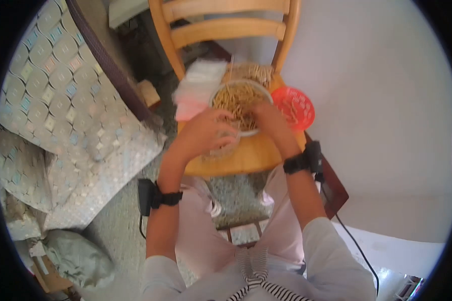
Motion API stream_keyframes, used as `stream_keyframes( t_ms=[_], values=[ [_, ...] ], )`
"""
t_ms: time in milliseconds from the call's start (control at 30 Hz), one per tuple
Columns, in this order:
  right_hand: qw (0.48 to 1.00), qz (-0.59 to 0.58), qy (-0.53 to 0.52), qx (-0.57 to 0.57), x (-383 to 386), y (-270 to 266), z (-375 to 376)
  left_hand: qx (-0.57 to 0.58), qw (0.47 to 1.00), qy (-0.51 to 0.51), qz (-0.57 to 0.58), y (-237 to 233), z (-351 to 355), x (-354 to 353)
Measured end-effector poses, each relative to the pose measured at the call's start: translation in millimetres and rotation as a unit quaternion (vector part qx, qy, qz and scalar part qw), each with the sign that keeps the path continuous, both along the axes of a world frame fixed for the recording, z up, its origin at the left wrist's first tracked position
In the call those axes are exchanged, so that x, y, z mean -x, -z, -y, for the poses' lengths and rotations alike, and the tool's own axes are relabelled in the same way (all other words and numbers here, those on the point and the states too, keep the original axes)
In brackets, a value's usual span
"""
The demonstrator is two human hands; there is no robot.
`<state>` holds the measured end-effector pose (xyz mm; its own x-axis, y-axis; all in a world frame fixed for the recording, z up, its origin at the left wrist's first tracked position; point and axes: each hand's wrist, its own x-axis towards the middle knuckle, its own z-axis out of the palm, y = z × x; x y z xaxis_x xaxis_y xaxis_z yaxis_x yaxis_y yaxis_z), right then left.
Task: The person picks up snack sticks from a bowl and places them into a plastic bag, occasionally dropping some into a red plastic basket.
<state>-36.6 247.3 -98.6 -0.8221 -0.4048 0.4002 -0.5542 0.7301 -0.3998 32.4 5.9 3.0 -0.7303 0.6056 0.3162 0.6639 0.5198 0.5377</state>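
Observation:
On the chair seat stands a round pale bowl (241,133) filled with short yellow-brown stick-like pieces (234,98). My right hand (267,116) reaches into the right side of the bowl; its fingertips are hidden and blurred among the pieces. Beside the bowl's near left rim is my left hand (211,133), its fingers curved and spread apart with nothing between them. Beneath it lies a clear, see-through container or bag (223,151). A red perforated basket (306,118) sits right of the bowl, with several of the pieces inside.
Left of the bowl lies a stack of white and pink plastic bags (198,83). More pieces (253,72) lie behind the bowl, before the wooden chair's (226,30) backrest. A patterned sofa (80,120) stands at left, a white wall (376,90) at right.

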Motion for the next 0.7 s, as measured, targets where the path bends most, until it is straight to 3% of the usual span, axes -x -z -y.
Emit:
stream_keyframes(
  t_ms=[67,200,267,300,333,533,700],
  values=[
    [0.997,0.022,-0.052,-0.045,4.5,11.8,-5.1,0.003,0.999,-0.038,0.010,-5.6,0.0,4.9],
    [0.999,0.032,-0.027,-0.033,-0.6,-12.4,4.6,-0.036,0.980,-0.163,0.109,0.4,1.4,14.5],
    [0.997,0.050,-0.004,-0.056,-1.9,-11.0,-3.6,0.020,0.981,-0.161,0.110,8.2,3.6,21.0],
    [0.994,0.072,-0.058,-0.066,10.8,-3.6,-11.0,0.077,0.977,-0.167,0.112,14.4,4.3,24.6],
    [0.986,0.092,-0.115,-0.076,22.0,1.5,-15.6,0.069,0.977,-0.169,0.109,23.8,5.4,29.6],
    [0.963,0.075,-0.111,-0.234,34.8,-8.0,-5.1,0.082,0.987,-0.138,-0.013,70.2,3.9,65.7],
    [0.980,0.069,-0.154,-0.107,26.4,-17.8,-23.0,0.111,0.976,-0.188,0.011,70.5,-11.6,67.6]
  ],
)
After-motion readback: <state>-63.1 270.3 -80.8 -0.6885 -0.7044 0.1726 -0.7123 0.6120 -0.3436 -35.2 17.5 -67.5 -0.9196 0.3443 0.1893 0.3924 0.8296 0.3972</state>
